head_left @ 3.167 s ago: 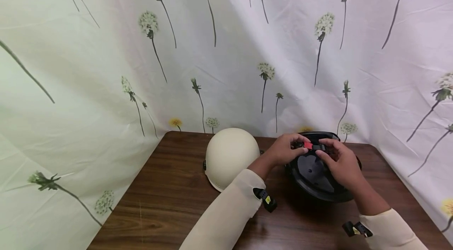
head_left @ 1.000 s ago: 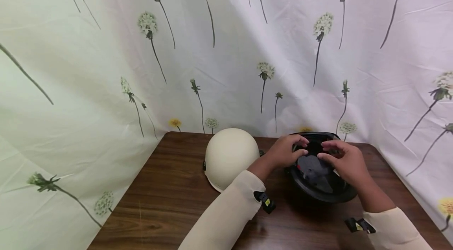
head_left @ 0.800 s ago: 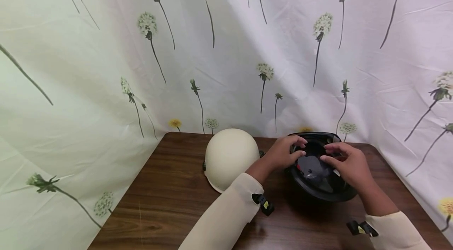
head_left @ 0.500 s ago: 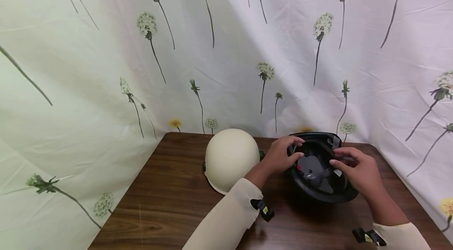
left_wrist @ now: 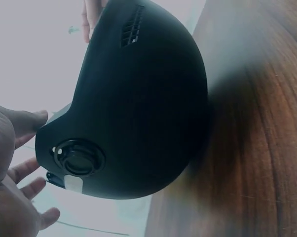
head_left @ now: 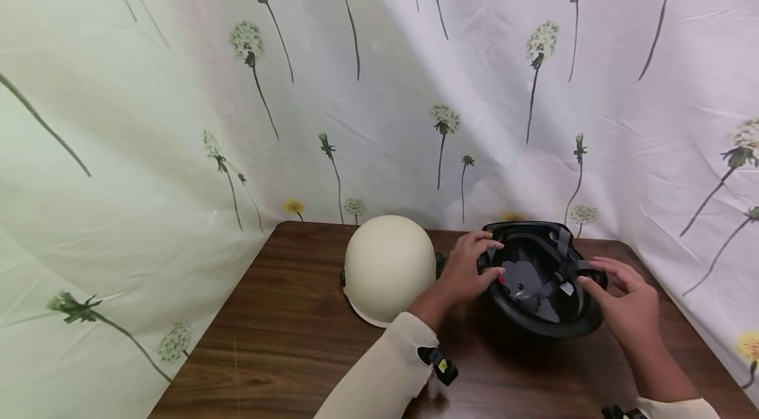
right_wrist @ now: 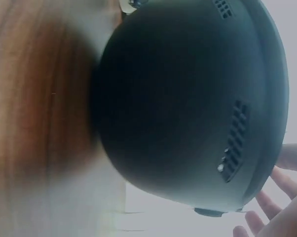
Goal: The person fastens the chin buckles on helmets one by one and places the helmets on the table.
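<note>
A black helmet (head_left: 536,328) lies upside down on the table, its padded inside facing up in the head view. At its left rim is my left hand (head_left: 465,271), fingers loosely spread and thumb over the edge. My right hand (head_left: 631,304) is at the opposite rim, thumb and forefinger apart beside the dark strap (head_left: 563,241). A small red buckle part (head_left: 501,279) shows inside, near my left thumb. The left wrist view has the helmet's round side knob (left_wrist: 78,160); the right wrist view shows a vent grille (right_wrist: 233,140).
Left of the black helmet a cream helmet (head_left: 388,267) sits dome up, close by my left forearm. The brown wooden table (head_left: 273,340) reaches back to a hanging flower-print cloth (head_left: 379,89), which also encloses both sides.
Earlier both hands held the red and black buckle above the helmet. They have let it go and moved apart to opposite rims, the right hand farther. The inside of the helmet now shows.
</note>
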The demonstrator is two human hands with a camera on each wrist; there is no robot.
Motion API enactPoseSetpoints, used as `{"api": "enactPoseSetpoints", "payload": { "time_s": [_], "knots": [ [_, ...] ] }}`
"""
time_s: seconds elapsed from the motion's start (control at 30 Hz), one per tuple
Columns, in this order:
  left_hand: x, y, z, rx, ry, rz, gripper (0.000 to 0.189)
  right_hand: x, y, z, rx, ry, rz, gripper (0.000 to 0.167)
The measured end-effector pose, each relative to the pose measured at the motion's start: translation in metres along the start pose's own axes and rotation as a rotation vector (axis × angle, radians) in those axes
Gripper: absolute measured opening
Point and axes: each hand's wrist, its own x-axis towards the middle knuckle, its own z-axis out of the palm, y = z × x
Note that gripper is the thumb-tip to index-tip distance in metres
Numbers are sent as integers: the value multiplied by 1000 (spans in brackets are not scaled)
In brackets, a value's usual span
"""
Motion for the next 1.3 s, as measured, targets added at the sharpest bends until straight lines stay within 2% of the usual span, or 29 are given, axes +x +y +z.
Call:
{"api": "enactPoseSetpoints", "payload": {
  "time_s": [0.13, 0.2, 0.33, 0.47, 0.73, 0.83, 1.0, 1.17, 1.3],
  "knots": [
    [-2, -2, 3, 0, -3, -9, 40, -4, 7, -1, -9, -21, 79, 45],
    [-3, -4, 5, 2, -5, -21, 41, -6, 11, -1, -35, -67, 118, 54],
    [-4, -6, 6, -8, -17, -58, 43, -9, 15, -1, -20, -165, 166, 69],
    [-4, -6, 6, 7, -27, -75, 46, -9, 19, 0, 13, -181, 140, 70],
    [-6, -6, 6, 97, -47, -117, 56, -4, 16, -4, 33, -155, 92, 67],
    [-7, -7, 10, 121, -68, -136, 62, 0, 11, -7, 34, -119, 85, 67],
    [-10, -12, 21, 141, -127, -177, 73, 6, 2, -14, 104, -79, 35, 63],
    [-12, -15, 28, 174, -181, -200, 80, 8, -4, -17, 132, -90, -28, 58],
    [-13, -17, 30, 209, -188, -197, 81, 7, -5, -18, 101, -115, -53, 60]
  ]
}}
